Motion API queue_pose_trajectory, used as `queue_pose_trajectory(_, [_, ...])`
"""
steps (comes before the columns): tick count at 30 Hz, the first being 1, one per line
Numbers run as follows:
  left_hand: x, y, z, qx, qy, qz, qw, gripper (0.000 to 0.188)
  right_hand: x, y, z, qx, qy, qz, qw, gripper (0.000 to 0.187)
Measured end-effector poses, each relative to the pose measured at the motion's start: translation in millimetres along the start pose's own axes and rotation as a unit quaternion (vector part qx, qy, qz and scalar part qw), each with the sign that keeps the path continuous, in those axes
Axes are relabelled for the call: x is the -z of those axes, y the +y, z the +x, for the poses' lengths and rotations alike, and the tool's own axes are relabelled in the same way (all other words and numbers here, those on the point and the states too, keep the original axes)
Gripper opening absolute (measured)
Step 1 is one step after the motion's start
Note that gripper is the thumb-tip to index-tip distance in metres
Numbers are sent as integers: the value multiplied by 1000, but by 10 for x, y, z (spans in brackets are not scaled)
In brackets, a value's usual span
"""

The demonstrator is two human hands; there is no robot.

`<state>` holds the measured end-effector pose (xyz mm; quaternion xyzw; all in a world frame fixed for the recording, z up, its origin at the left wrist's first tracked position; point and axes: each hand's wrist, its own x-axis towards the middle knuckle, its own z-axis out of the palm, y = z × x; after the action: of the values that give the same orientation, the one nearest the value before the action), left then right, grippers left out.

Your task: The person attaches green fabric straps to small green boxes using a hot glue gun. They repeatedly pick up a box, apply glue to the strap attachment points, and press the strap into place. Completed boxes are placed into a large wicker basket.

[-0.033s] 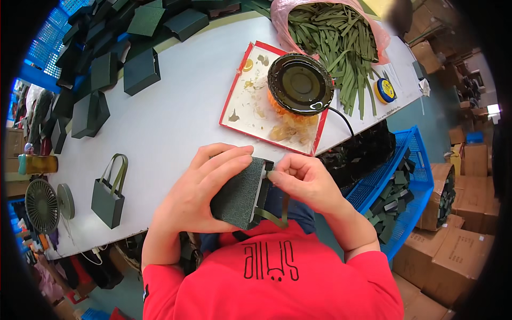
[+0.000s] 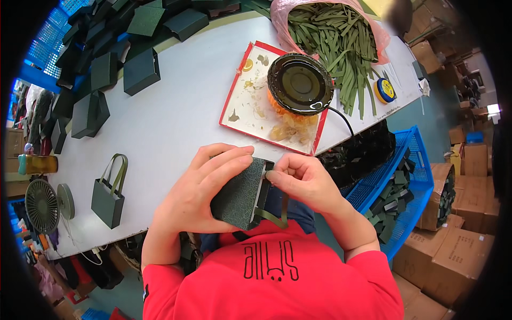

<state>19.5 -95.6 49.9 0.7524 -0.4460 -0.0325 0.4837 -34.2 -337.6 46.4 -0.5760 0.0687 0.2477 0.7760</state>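
My left hand is wrapped round a small dark green patterned gift box, tilted with its open side toward the right. A green ribbon is fixed at the box's near rim and loops up behind my right hand. The thumb and forefinger of that hand pinch together at the far part of the open rim. The ribbon's end between those fingertips is mostly hidden. On the table to the left stands a similar green box with a ribbon handle arched over it.
Beyond my hands, a round black pot of dark liquid stands on a red-edged, glue-stained tray. Green ribbons spill from a pink bag. Several green boxes lie at the far left. Right of the table is a blue crate.
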Motion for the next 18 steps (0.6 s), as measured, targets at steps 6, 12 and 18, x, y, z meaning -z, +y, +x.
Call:
queue_pose_trajectory(6, [10, 16, 13, -4, -1, 1, 1000, 91, -14, 4, 34, 3, 3, -26, 1000, 18])
queue_pose_trajectory(12, [3, 21, -3, -3, -10, 14, 1000, 87, 15, -62, 62, -40, -8, -96, 995, 22])
queue_pose_trajectory(18, [21, 28, -6, -13, -51, 51, 997, 83, 30, 66, 113, -21, -29, -116, 993, 27])
